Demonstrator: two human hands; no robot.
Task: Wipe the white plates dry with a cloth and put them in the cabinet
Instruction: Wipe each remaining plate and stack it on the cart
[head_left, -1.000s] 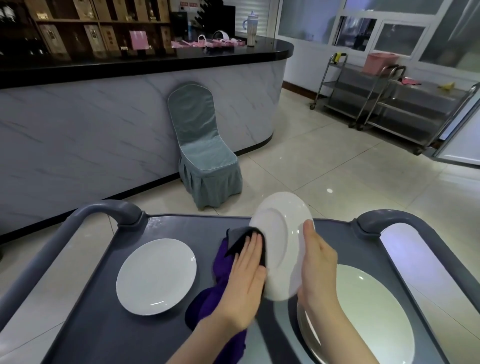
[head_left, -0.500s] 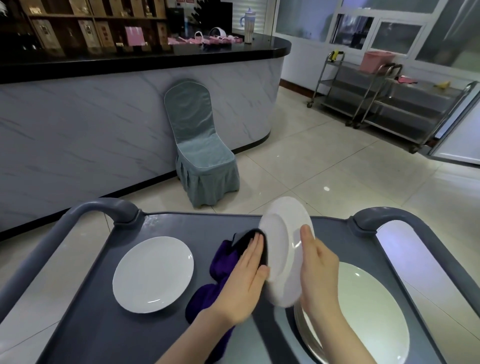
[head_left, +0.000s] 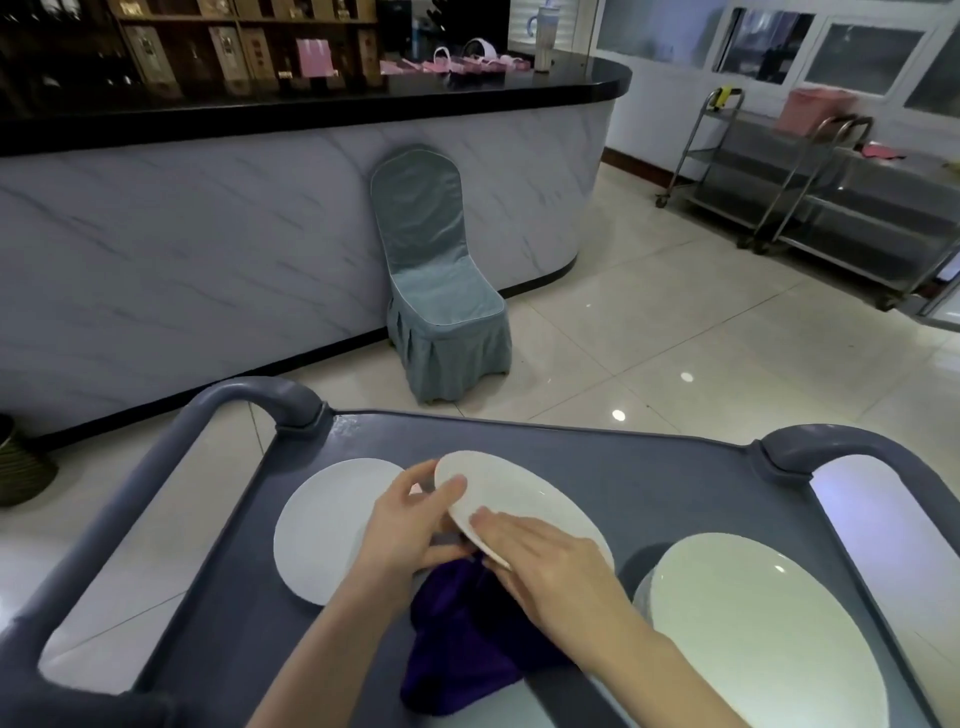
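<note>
Two hands on one plate (head_left: 519, 499): your left hand (head_left: 410, 525) pinched its left rim, thumb on top, while your right hand (head_left: 545, 561) lay flat-fingered across the near edge, steadying it above the cart (head_left: 649, 467). The purple cloth (head_left: 467, 639) hung beneath, probably for the underside. Moments earlier that plate stood nearly on edge, left palm pressing cloth against it; it had since tipped almost level.

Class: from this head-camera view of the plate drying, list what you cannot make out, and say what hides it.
1. Head view: the held plate hides its own underside.
2. The purple cloth: its top is covered by the left hand, right hand and plate; contact unclear.
3. The right plate stack: cut by the bottom edge, count unclear.
4. The cabinet: out of view.
</note>
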